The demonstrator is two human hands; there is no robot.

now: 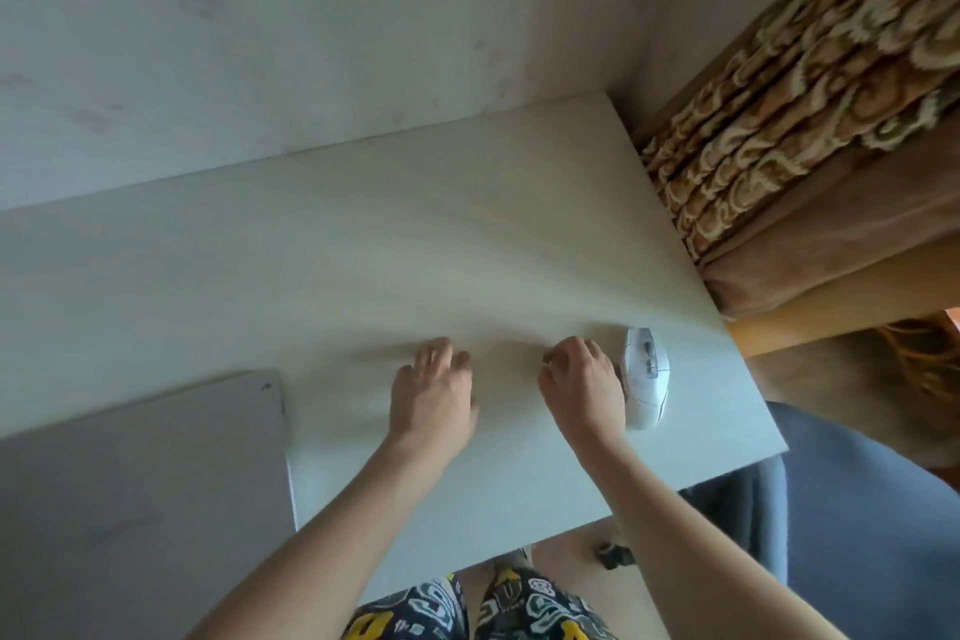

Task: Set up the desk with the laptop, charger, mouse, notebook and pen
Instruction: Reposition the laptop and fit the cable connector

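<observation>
The laptop (140, 499) lies shut and flat at the near left corner of the surface (363, 250), its grey lid running off the left edge of view. It looks like a stiff, smooth slab with some weight to it, so I'd take it by both side edges, or slip fingers under the front lip to raise the lid, and not pinch one corner.

Moving right, the left hand (434, 398) hovers low over bare surface near the middle of the near edge, fingers loosely spread and holding nothing. It is blurred, so I cannot tell whether it touches.

Just beside it, the right hand (582, 387) has its fingers curled inward, thumb and forefinger close together. Whether something small is pinched there I cannot tell.

The white mouse (644, 377) sits at the right hand's outer side, close to the near right corner and not far from the right edge. It should be light, hard and a bit slippery; a palm over the hump with fingers on the flanks would hold it well.

No charger, notebook or pen shows anywhere on the surface, so much of the setup seems to remain.
</observation>
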